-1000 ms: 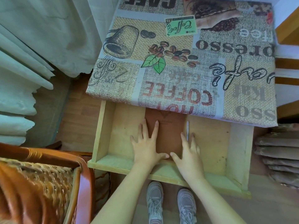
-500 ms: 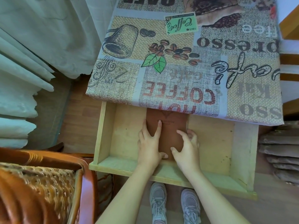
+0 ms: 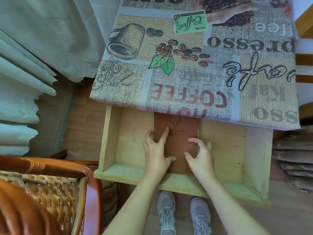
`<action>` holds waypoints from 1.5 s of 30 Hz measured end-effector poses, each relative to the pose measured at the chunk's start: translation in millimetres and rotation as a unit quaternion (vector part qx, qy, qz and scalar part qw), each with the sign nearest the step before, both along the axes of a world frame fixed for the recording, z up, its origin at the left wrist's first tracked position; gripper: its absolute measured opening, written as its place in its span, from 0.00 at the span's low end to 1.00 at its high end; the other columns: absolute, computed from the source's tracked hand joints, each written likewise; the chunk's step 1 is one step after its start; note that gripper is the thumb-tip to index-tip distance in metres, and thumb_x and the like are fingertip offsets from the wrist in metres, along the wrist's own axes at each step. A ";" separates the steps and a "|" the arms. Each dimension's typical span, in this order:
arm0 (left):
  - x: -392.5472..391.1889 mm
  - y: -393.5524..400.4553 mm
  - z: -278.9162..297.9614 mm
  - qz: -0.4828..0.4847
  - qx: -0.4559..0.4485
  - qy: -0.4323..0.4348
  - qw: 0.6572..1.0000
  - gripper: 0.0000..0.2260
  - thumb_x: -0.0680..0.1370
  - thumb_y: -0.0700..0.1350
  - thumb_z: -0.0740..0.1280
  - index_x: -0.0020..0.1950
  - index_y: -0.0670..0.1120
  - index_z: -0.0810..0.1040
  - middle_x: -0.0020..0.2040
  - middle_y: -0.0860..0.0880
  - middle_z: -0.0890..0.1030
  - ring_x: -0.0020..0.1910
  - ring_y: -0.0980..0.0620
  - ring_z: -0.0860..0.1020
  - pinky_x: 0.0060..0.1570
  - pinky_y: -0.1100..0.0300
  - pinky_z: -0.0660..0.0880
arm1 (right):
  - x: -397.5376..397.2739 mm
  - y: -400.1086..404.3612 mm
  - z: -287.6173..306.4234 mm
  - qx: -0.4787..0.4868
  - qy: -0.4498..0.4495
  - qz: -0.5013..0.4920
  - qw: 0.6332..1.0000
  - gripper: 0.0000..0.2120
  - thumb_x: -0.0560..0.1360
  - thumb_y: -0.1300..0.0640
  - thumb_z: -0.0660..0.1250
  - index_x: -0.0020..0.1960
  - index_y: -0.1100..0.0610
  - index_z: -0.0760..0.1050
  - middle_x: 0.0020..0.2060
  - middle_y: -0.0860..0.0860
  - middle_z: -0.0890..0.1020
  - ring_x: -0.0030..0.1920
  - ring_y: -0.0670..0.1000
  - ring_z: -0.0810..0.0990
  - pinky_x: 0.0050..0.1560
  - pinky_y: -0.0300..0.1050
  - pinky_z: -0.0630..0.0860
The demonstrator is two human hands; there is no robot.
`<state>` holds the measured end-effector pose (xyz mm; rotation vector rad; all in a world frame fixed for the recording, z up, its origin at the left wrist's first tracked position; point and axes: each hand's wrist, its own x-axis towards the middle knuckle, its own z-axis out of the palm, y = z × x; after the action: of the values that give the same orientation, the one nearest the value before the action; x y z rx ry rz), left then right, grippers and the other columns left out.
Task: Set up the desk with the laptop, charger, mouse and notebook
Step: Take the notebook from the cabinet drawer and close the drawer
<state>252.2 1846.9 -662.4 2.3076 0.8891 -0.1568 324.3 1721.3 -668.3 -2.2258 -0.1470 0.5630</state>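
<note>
A brown notebook (image 3: 179, 134) lies flat in the pulled-out wooden drawer (image 3: 133, 173) under the desk (image 3: 194, 65), which is covered by a coffee-print cloth. Its far end is hidden under the cloth's edge. My left hand (image 3: 156, 151) curls around the notebook's left edge, index finger lying on the cover. My right hand (image 3: 200, 156) grips the right edge, where a thin silver pen (image 3: 198, 138) lies alongside. No laptop, charger or mouse is in sight.
A wicker chair with a reddish wooden frame (image 3: 50, 192) stands at the lower left, close to the drawer's corner. Pale curtains (image 3: 33, 65) hang at the left. My shoes (image 3: 183, 212) are below the drawer. Stacked grey material (image 3: 294, 160) lies at the right.
Both hands went from lying flat on the notebook to curling their fingers around its left and right edges. The view has shifted slightly; the notebook still lies in the drawer.
</note>
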 end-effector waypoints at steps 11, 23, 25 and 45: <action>-1.0 2.1 2.6 0.025 -0.039 -0.022 0.999 0.45 0.63 0.46 0.80 0.74 0.62 0.62 0.72 0.43 0.56 0.67 0.45 0.59 0.67 0.57 0.60 | 1.7 -1.4 4.8 0.085 0.053 -0.044 0.994 0.21 0.67 0.67 0.73 0.55 0.50 0.77 0.59 0.51 0.68 0.58 0.44 0.71 0.56 0.20 0.59; -2.6 2.9 4.6 0.024 -0.043 -0.033 0.998 0.41 0.66 0.43 0.78 0.74 0.60 0.64 0.71 0.43 0.59 0.67 0.44 0.60 0.67 0.59 0.57 | 5.5 -3.1 4.9 0.118 0.084 -0.061 0.988 0.15 0.66 0.66 0.73 0.47 0.51 0.79 0.58 0.53 0.72 0.58 0.44 0.73 0.66 0.39 0.64; -2.3 2.6 5.0 0.022 -0.047 -0.030 0.998 0.41 0.66 0.42 0.78 0.74 0.60 0.63 0.72 0.44 0.59 0.67 0.45 0.59 0.68 0.59 0.57 | 6.1 -3.5 4.5 0.108 0.092 -0.064 0.988 0.16 0.67 0.66 0.73 0.51 0.52 0.78 0.58 0.52 0.71 0.54 0.40 0.72 0.66 0.40 0.64; -5.0 10.9 28.0 0.036 -0.062 -0.052 0.996 0.40 0.67 0.45 0.78 0.76 0.55 0.62 0.73 0.46 0.61 0.68 0.48 0.58 0.65 0.67 0.53 | -6.2 2.4 8.8 0.106 0.034 -0.111 0.988 0.24 0.72 0.76 0.57 0.49 0.51 0.81 0.53 0.49 0.77 0.60 0.52 0.76 0.60 0.42 0.70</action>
<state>247.2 1857.8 -634.4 2.1459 0.8828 -0.0594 318.1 1723.6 -659.5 -1.9819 0.0738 0.4775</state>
